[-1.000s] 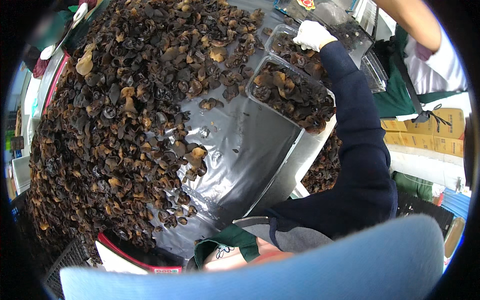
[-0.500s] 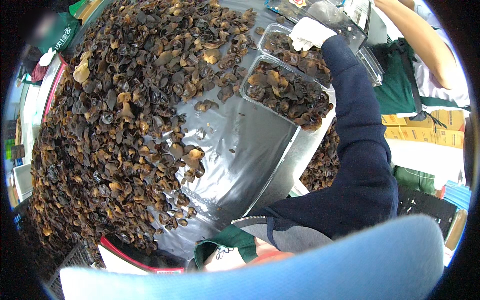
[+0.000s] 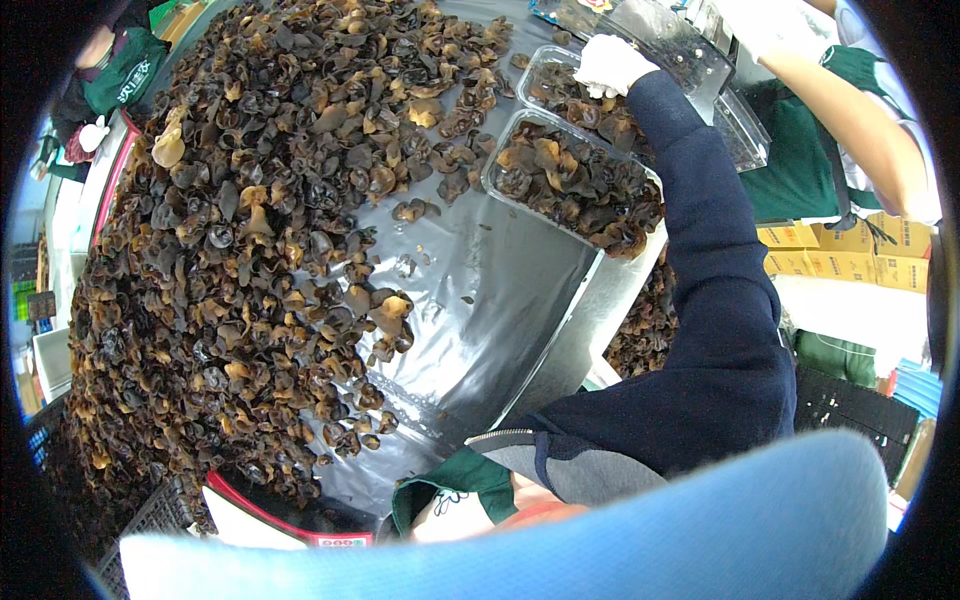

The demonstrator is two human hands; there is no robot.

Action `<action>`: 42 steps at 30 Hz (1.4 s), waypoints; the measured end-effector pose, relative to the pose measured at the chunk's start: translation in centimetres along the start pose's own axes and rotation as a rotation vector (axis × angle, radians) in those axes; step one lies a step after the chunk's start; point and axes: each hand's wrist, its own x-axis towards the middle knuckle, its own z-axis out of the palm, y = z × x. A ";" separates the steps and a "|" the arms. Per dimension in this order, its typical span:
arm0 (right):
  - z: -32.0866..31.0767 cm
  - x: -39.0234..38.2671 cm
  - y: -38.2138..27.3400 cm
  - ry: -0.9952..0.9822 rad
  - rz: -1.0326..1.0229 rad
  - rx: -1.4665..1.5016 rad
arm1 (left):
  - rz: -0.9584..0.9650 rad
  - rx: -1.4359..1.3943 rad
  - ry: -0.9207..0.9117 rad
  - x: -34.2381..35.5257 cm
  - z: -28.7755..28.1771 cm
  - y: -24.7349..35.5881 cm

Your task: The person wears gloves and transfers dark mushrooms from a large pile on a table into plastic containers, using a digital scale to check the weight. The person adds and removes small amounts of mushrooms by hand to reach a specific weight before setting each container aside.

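My right hand (image 3: 610, 62), in a white glove on a navy sleeve, reaches far forward to the right. It rests with curled fingers on the farther clear plastic tray (image 3: 541, 72), which holds dried dark mushrooms. What it grips is hidden. A nearer clear tray (image 3: 497, 172), heaped with the same mushrooms, lies just left of my forearm. A large pile of dried dark mushrooms (image 3: 230, 260) covers the silver sheet (image 3: 500, 310) to the left. My left hand is out of sight.
Another person in a green apron stands at the right, a bare forearm (image 3: 850, 100) stretched over more clear trays (image 3: 690, 50). Cardboard boxes (image 3: 850, 255) sit at the right. A second person in green with a white glove (image 3: 95, 135) is at the far left.
My right hand stays on the farther tray while the view shifts slightly. The other person's forearm at the right has come lower and further into view.
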 end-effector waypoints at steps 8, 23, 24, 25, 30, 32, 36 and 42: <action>1.3 0.7 -1.6 0.227 -0.121 -0.289 | -0.001 0.008 0.005 0.0 -0.4 -0.4; -0.8 2.1 2.7 -0.129 0.040 0.358 | -0.040 0.061 0.019 -0.1 -1.8 -2.1; -0.8 2.3 2.0 -0.155 0.048 0.332 | -0.057 0.075 0.023 -0.7 -2.3 -2.8; -0.2 3.0 2.5 -0.158 0.041 0.330 | -0.073 0.091 0.020 -0.9 -2.9 -3.9; 0.7 3.1 3.6 0.098 -0.459 -0.628 | -0.283 0.305 0.064 -2.2 -10.6 -13.9; 0.6 2.5 5.5 0.248 -0.457 -0.541 | -0.385 0.398 0.088 -1.6 -13.2 -18.4; 1.4 -5.7 -7.0 0.543 -0.257 -0.092 | -0.510 0.471 0.270 -4.0 -15.2 -27.1; 11.8 -17.9 -21.6 0.103 -1.002 0.126 | -0.379 0.161 0.761 -5.8 -15.9 -28.5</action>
